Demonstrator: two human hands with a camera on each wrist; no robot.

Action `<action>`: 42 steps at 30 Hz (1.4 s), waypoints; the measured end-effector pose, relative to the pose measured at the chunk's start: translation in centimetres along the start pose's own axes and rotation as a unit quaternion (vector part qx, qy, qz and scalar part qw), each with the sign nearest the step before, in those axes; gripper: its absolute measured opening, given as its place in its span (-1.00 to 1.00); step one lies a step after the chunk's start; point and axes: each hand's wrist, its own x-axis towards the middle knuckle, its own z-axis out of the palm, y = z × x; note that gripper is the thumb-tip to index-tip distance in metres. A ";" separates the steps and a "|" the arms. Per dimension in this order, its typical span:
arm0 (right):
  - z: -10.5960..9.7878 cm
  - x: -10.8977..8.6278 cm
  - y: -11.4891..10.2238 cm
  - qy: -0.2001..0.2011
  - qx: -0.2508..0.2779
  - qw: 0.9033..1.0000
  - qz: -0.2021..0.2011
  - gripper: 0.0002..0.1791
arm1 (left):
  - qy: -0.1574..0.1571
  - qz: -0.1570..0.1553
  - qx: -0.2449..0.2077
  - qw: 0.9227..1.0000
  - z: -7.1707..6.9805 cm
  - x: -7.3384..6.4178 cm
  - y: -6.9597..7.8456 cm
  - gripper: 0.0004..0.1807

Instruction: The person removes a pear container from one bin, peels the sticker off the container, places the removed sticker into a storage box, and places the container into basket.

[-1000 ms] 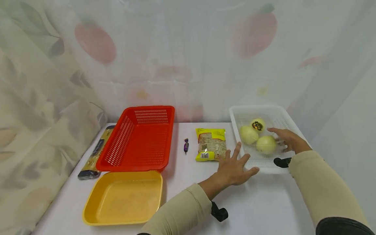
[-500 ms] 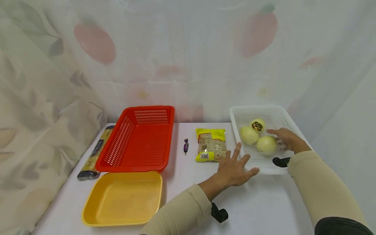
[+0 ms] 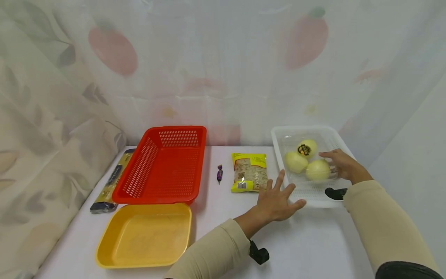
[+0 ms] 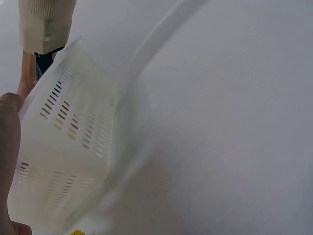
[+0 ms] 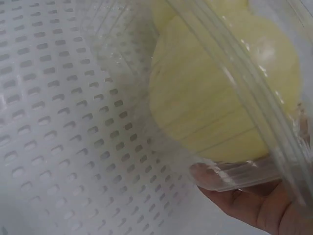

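In the head view my right hand (image 3: 343, 166) grips the right side of a clear plastic clamshell box (image 5: 234, 73). Inside it are 3 pale yellow round pieces (image 3: 318, 170), and a black-and-gold sticker (image 3: 304, 150) is on top. The right wrist view has the box tilted above the perforated floor of a white basket (image 5: 54, 112), fingertips (image 5: 239, 203) curled under its edge. My left hand (image 3: 277, 203), fingers spread, is at the basket's near left rim; the left wrist view shows it beside the slotted wall (image 4: 73, 122).
A yellow-ended bag of beige food (image 3: 249, 172) lies left of the white basket, with a purple-wrapped candy (image 3: 220, 174) beyond. Further left stand a red basket (image 3: 167, 166) and a yellow tray (image 3: 146, 236). A long gold-and-black packet (image 3: 113, 180) lies at the far left.
The clear box has risen a little off the basket floor and shifted slightly in my right hand. My left hand stays in place at the rim.
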 end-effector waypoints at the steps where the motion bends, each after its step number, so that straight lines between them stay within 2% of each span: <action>1: 0.0 -0.1 0.0 -0.001 0.004 1.000 -0.001 -0.07 | 0.001 0.000 0.000 1.000 0.0 0.0 0.0 -0.18; 10: -0.8 -1.1 -0.4 0.009 0.008 1.000 -0.007 0.09 | 0.004 0.002 0.003 1.000 0.0 0.0 0.1 -0.18; 17: -1.2 -2.0 -1.0 0.005 0.036 0.999 -0.020 0.09 | 0.002 0.001 0.014 1.000 -0.2 0.0 0.0 -0.18; 23: -1.3 -2.9 -1.5 0.017 0.061 0.998 -0.023 0.15 | 0.001 0.004 0.006 1.000 -0.2 0.0 0.0 -0.17; 34: -1.1 -4.4 -1.7 0.017 0.109 0.994 -0.010 0.13 | 0.000 0.003 -0.005 1.000 -0.1 0.1 -0.1 -0.18; 42: -1.0 -5.4 -2.1 0.004 0.113 0.993 -0.030 0.10 | -0.006 0.003 -0.005 1.000 -0.4 0.1 -0.1 -0.16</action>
